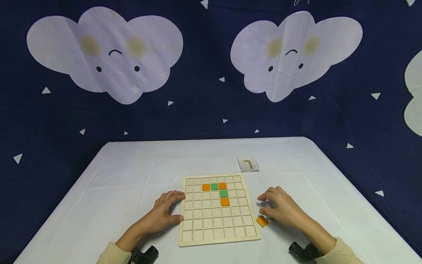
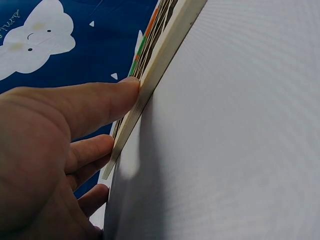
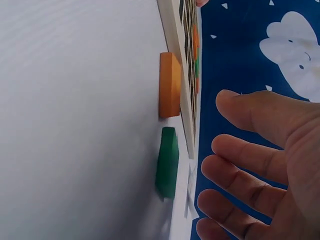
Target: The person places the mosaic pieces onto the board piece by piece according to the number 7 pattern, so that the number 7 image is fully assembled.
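A square wooden grid board (image 1: 217,242) lies on the table. Orange and green square tiles, such as the green tile (image 1: 224,193), sit in its cells in a row that turns a corner downward. My left hand (image 1: 160,214) rests against the board's left edge, thumb and fingertips touching it; the left wrist view has the thumb (image 2: 102,102) on the rim. Just right of the board, my right hand (image 1: 284,207) hovers with fingers spread, holding nothing. Beneath it lie a loose orange tile (image 3: 170,85) and a loose green tile (image 3: 167,162), the latter mostly hidden in the head view.
A small card (image 1: 248,164) printed with a coloured grid pattern lies beyond the board's far right corner. White cloth covers the table (image 1: 138,172). Behind it hangs a dark blue backdrop (image 1: 204,121) with clouds and triangles.
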`<control>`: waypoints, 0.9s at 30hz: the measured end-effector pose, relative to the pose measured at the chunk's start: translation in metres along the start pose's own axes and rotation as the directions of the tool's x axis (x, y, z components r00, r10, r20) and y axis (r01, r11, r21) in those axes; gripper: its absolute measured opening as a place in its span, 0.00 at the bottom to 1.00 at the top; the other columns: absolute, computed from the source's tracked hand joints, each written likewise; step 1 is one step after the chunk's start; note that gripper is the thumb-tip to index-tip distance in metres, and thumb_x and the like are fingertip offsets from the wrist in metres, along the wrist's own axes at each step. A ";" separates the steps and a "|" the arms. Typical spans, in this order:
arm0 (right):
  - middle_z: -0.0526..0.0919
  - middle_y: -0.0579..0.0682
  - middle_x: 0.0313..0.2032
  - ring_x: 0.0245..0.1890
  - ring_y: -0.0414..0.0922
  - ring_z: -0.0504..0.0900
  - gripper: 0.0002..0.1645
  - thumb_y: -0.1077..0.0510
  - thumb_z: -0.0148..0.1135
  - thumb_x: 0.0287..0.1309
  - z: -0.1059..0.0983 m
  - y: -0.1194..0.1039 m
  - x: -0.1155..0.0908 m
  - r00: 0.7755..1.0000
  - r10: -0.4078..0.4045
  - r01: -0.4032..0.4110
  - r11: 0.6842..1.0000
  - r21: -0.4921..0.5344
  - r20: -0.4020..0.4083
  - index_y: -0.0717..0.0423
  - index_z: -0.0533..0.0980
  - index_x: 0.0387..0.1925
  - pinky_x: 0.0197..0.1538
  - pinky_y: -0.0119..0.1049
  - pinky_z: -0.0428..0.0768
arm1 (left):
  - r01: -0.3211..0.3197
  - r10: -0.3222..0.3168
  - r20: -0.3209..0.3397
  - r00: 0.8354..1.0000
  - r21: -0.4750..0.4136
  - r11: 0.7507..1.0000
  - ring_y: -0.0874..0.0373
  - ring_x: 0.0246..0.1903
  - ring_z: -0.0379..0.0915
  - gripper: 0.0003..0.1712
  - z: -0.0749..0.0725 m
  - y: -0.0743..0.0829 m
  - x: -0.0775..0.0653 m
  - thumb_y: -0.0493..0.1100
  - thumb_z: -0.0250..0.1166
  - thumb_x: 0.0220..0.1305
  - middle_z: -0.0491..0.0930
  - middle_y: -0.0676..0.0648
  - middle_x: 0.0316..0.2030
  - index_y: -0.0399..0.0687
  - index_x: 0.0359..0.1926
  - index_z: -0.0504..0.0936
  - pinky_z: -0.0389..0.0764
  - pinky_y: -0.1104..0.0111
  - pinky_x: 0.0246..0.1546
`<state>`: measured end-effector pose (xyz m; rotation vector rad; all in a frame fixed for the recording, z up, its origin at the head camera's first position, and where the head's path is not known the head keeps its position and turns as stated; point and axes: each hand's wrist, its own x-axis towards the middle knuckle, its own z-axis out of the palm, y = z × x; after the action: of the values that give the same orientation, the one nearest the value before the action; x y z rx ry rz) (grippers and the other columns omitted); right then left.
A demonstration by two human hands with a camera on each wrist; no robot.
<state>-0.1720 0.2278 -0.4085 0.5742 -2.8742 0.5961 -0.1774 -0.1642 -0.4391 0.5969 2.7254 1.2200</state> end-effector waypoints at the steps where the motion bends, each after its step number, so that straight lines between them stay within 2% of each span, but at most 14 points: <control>1: 0.80 0.37 0.38 0.41 0.37 0.72 0.15 0.52 0.72 0.44 0.000 0.001 -0.001 1.000 0.003 -0.003 1.000 -0.002 -0.002 0.48 0.82 0.37 0.47 0.42 0.75 | -0.002 0.002 0.000 1.000 0.000 1.000 0.45 0.66 0.52 0.33 0.000 0.000 0.000 0.46 0.71 0.50 0.66 0.48 0.63 0.46 0.58 0.72 0.42 0.44 0.65; 9: 0.79 0.35 0.38 0.40 0.36 0.70 0.16 0.50 0.73 0.40 0.000 0.008 -0.009 0.999 0.050 -0.050 0.999 -0.016 -0.007 0.44 0.82 0.36 0.46 0.40 0.74 | -0.025 0.025 -0.006 1.000 0.002 1.000 0.44 0.66 0.52 0.33 0.000 0.000 -0.001 0.47 0.71 0.51 0.66 0.48 0.63 0.46 0.58 0.73 0.42 0.44 0.64; 17: 0.79 0.35 0.37 0.39 0.36 0.70 0.17 0.51 0.73 0.38 -0.003 0.012 -0.018 0.998 0.055 -0.056 0.998 -0.037 -0.005 0.43 0.82 0.36 0.46 0.39 0.74 | -0.039 0.039 -0.009 0.999 -0.006 0.999 0.43 0.65 0.52 0.33 -0.001 -0.001 -0.002 0.46 0.71 0.51 0.66 0.47 0.63 0.45 0.58 0.72 0.42 0.44 0.63; 27: 0.77 0.33 0.37 0.40 0.35 0.69 0.16 0.49 0.73 0.39 -0.004 0.017 -0.026 0.996 0.079 -0.077 0.996 -0.041 0.041 0.40 0.81 0.35 0.45 0.39 0.73 | -0.043 0.043 -0.008 0.999 0.008 0.999 0.43 0.65 0.53 0.32 0.000 -0.001 -0.002 0.47 0.70 0.51 0.67 0.47 0.62 0.45 0.58 0.72 0.43 0.43 0.63</control>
<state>-0.1549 0.2530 -0.4163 0.4767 -2.9525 0.5430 -0.1760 -0.1653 -0.4396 0.6565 2.7395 1.2240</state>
